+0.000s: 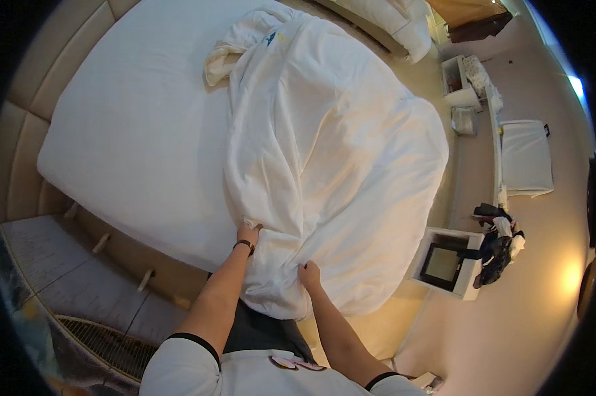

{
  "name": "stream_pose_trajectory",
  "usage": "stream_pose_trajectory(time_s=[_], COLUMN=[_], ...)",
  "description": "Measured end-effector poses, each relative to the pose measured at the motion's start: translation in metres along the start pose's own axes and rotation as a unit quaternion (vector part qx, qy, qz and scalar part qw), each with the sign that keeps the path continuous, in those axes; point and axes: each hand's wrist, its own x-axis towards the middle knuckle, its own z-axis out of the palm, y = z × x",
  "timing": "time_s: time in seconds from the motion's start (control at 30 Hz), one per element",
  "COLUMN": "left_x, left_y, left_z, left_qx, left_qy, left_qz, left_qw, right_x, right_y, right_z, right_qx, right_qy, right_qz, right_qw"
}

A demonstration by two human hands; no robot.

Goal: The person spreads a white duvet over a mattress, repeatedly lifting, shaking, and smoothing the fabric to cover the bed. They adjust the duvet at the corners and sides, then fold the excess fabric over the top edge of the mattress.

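Observation:
A large white duvet [351, 152] lies bunched and creased over the right part of the bed. My left hand [248, 233], with a dark band at the wrist, is closed on the duvet's near left edge. To its right and a little closer to me, my right hand [308, 274] grips another fold of the same duvet. Both arms reach forward, and the cloth between the hands is gathered in folds. The duvet's far corner is rumpled and shows a small coloured mark. A white fitted sheet [139, 119] covers the mattress on the left.
A padded beige headboard [24, 138] borders the bed at left. Along the right wall stand a white cabinet with a dark front [443, 267], a heap of dark clothes [499, 247] and a white covered box [526, 157]. Another white-covered bed [397, 23] is at the back.

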Motion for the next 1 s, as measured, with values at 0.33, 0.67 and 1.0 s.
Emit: stream_pose_trajectory(time_s=[0.33,0.67,1.0], left_x=[-0.114,-0.231,-0.185], left_y=[-0.019,0.044,0.060], left_z=[-0.126,-0.075,-0.111], left_qx=[-0.385,0.108,-0.428], left_qy=[0.049,-0.022,-0.290], left_qz=[0.031,0.334,0.085], left_qw=[0.921,0.936,0.852], right_x=[-0.005,0.006,-0.003], right_y=[0.098,-0.180,-0.214], right_z=[-0.160,-0.183,-0.220], right_qx=[0.495,0.260,0.463], right_qy=[0.260,-0.151,-0.259], right_qz=[0.260,0.013,-0.103], right_qw=[0.787,0.954,0.841])
